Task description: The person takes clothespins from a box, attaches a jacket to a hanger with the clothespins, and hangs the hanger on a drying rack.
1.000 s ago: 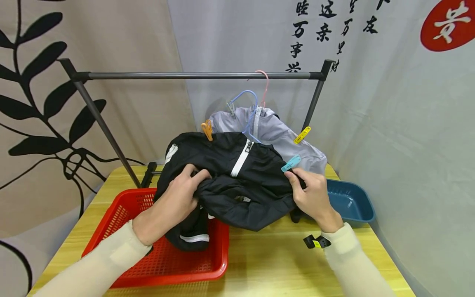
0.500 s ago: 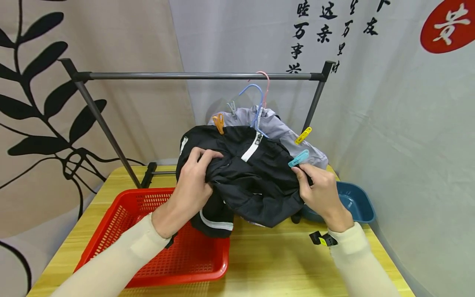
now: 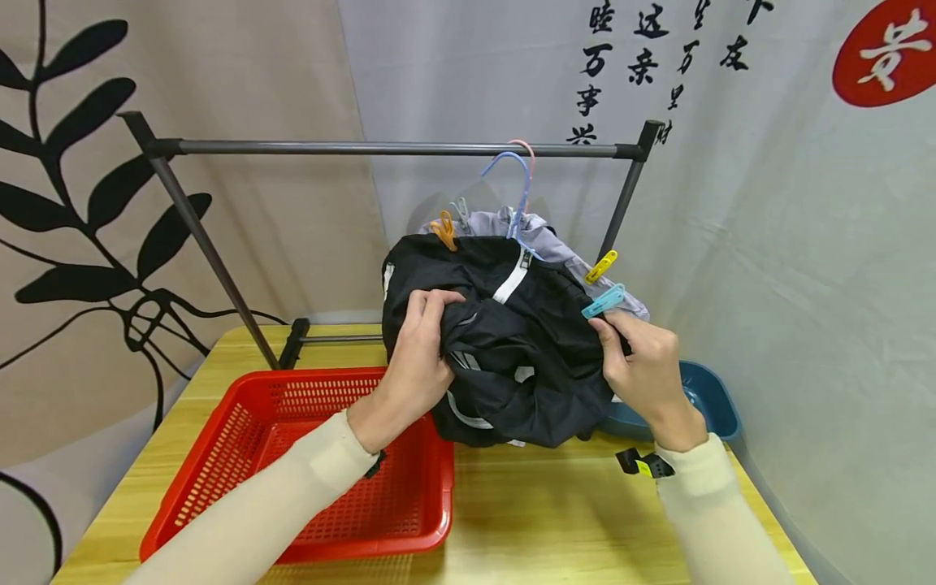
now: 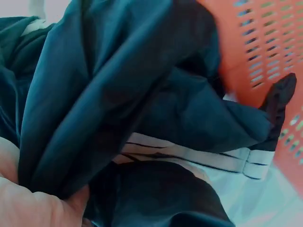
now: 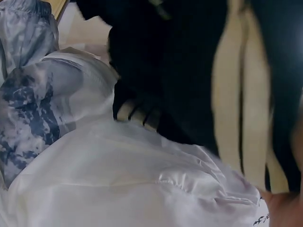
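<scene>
A black jacket (image 3: 541, 349) with a white zip band is draped on a blue hanger (image 3: 525, 183), whose hook overlaps the rail in the head view. My left hand (image 3: 417, 357) grips bunched cloth at the jacket's left side; the left wrist view shows folds of black cloth (image 4: 109, 85) above that hand. At the other shoulder my right hand (image 3: 647, 366) pinches the fabric just under a light blue clothespin (image 3: 604, 301). An orange clothespin (image 3: 444, 231) sits on the left shoulder. White stripes (image 5: 236, 94) on black cloth fill much of the right wrist view.
Behind, a grey jacket (image 3: 552, 244) with a yellow clothespin (image 3: 601, 267) hangs by a pink hanger (image 3: 528, 150) from the dark rail (image 3: 329, 148). A red basket (image 3: 366, 548) stands at front left on the wooden table (image 3: 556, 520). A blue basin (image 3: 712, 398) is at right.
Both hands have carried the black jacket and blue hanger up and to the right. The jacket's lower part has come out from over the red basket, and the hanger's hook has risen to rail height.
</scene>
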Demonstrator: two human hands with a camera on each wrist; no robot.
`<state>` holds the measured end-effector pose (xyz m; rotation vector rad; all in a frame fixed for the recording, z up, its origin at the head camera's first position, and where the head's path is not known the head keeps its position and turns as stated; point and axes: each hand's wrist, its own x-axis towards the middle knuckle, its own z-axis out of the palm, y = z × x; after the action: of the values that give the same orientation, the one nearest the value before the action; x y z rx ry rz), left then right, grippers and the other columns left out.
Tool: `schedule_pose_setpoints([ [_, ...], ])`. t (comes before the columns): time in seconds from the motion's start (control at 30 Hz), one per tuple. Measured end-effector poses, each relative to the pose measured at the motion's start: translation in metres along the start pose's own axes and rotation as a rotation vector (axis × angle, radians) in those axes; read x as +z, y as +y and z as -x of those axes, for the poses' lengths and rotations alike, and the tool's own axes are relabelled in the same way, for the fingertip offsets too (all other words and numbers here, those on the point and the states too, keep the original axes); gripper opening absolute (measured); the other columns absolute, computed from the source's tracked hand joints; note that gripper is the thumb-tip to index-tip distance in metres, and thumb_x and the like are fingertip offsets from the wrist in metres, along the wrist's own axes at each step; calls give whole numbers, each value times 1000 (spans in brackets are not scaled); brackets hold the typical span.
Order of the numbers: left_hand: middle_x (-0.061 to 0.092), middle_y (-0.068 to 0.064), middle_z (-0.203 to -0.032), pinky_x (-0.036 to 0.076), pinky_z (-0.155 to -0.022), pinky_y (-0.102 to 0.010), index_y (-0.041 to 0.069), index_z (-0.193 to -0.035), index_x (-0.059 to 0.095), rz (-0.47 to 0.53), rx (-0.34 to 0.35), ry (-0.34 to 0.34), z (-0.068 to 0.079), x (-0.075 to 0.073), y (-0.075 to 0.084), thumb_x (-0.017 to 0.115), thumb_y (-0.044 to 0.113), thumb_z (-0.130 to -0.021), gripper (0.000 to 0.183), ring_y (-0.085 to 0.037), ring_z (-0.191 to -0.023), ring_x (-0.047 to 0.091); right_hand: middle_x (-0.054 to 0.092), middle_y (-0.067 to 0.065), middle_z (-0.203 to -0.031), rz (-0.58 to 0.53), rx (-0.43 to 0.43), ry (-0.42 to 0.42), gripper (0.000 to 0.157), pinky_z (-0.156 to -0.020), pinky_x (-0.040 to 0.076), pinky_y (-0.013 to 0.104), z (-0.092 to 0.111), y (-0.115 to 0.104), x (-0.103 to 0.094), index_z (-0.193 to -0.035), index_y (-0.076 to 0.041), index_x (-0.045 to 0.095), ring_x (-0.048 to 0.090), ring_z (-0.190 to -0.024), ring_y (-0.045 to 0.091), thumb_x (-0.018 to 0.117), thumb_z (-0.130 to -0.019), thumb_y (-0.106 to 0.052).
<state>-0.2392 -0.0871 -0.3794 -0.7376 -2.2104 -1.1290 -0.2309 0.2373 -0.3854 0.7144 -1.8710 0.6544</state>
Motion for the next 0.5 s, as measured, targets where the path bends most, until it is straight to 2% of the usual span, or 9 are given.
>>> schedule_pose_setpoints([
  [0.1,54,-26,-140,61,-119,-55,2,-147,58,-21,1,-70,2,12,-8,79,1,-108,44,-43,-131,64,67,13,-72,5,5,2,13,-55,34,32,-2,1,0,-94,2,75,48,-55,20,78,-106,-1],
  [0.17,52,-27,-142,63,-116,-54,2,-150,53,-56,-2,-124,3,18,-13,75,-8,-105,50,-44,-129,65,68,13,-72,11,9,7,11,-55,35,32,-3,1,0,-94,3,76,49,-55,21,79,-104,2],
  [0.27,50,-30,-142,65,-110,-56,1,-152,48,-117,4,-198,3,24,-22,65,-22,-98,61,-48,-124,68,68,14,-73,22,15,15,8,-55,35,33,-4,2,0,-94,3,76,50,-55,22,80,-101,5],
  [0.33,50,-33,-142,64,-108,-60,0,-151,47,-148,35,-222,1,29,-33,59,-27,-90,68,-51,-124,68,70,14,-74,23,20,19,6,-55,36,33,-5,2,1,-95,4,77,52,-56,22,80,-100,6],
  [0.4,50,-32,-142,63,-108,-62,2,-153,46,-183,62,-243,-1,39,-57,61,-25,-86,74,-52,-124,66,70,14,-74,19,28,23,6,-56,36,32,-5,3,1,-95,4,77,51,-56,22,80,-100,6],
  [0.5,50,-32,-147,61,-108,-63,7,-163,44,-247,87,-292,-3,55,-102,71,-18,-83,88,-54,-125,64,70,14,-74,4,38,29,7,-56,34,30,-6,4,2,-95,3,78,50,-56,21,80,-100,7],
])
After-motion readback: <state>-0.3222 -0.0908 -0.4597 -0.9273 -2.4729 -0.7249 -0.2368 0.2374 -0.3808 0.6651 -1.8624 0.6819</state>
